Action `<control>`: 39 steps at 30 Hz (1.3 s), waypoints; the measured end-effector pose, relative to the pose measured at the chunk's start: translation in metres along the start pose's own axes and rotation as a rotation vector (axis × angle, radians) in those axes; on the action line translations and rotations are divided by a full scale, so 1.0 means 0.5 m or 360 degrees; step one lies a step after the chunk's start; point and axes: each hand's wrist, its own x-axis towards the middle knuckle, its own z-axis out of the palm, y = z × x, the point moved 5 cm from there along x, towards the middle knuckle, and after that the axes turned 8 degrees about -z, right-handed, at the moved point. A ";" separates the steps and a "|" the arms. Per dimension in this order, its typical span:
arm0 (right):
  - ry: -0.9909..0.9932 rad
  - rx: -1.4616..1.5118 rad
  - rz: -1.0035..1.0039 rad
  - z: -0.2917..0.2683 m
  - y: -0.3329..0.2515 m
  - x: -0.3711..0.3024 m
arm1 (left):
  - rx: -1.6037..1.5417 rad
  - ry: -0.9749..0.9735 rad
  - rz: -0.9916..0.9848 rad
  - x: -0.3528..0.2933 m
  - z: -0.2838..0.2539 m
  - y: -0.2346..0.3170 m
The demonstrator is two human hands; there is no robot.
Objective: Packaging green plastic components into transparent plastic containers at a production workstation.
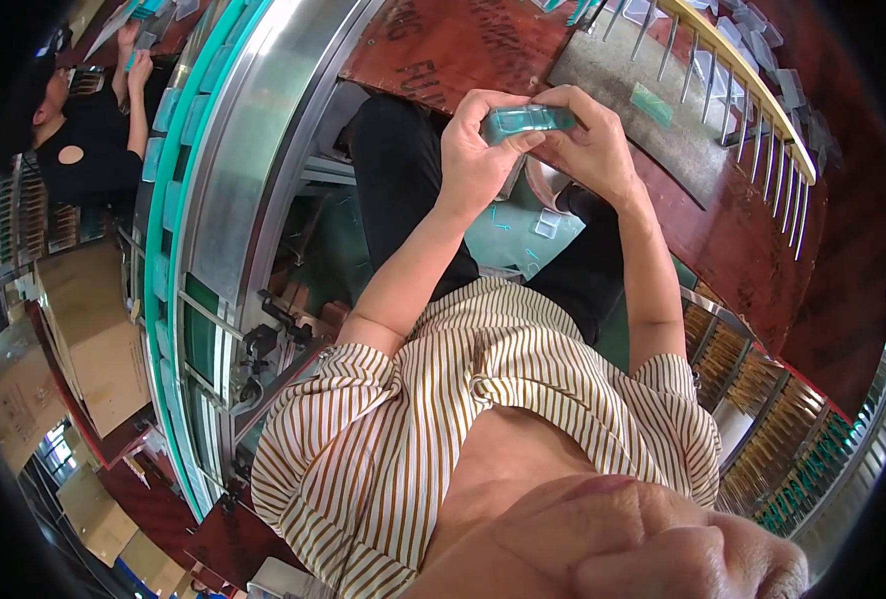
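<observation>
Between both hands I hold a small clear teal plastic box (530,121), level above my lap near the red-brown table edge. My left hand (475,150) wraps the box's left end, thumb along its near side. The right end is gripped by my right hand (594,142), its fingers bent over the top and its thumb below. What is inside the box I cannot make out. Just beyond my right hand, a flat teal piece (651,104) lies on a grey metal plate (602,62) on the table.
A wooden rack with metal rods (752,85) stands at the right, clear plastic boxes (757,40) behind it. On my left runs a metal conveyor (253,150) with a teal belt (163,210) carrying boxes. Across it, a co-worker (93,140) handles something teal. Cardboard cartons (88,329) stand at far left.
</observation>
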 end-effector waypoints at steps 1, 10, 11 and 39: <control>-0.0001 0.0016 -0.0015 -0.004 -0.005 0.001 | 0.0017 0.0009 -0.0052 -0.003 0.002 0.001; -0.0022 -0.0279 -0.0343 0.001 -0.038 0.007 | 0.0565 0.0189 0.0430 -0.013 -0.021 0.052; -0.0100 -0.0161 -0.0458 0.031 -0.054 0.013 | 0.0553 0.0116 0.0257 -0.023 -0.038 0.057; -0.0521 0.0147 -0.0256 0.196 0.038 0.049 | 0.0963 0.1543 0.0301 -0.416 -1.077 0.314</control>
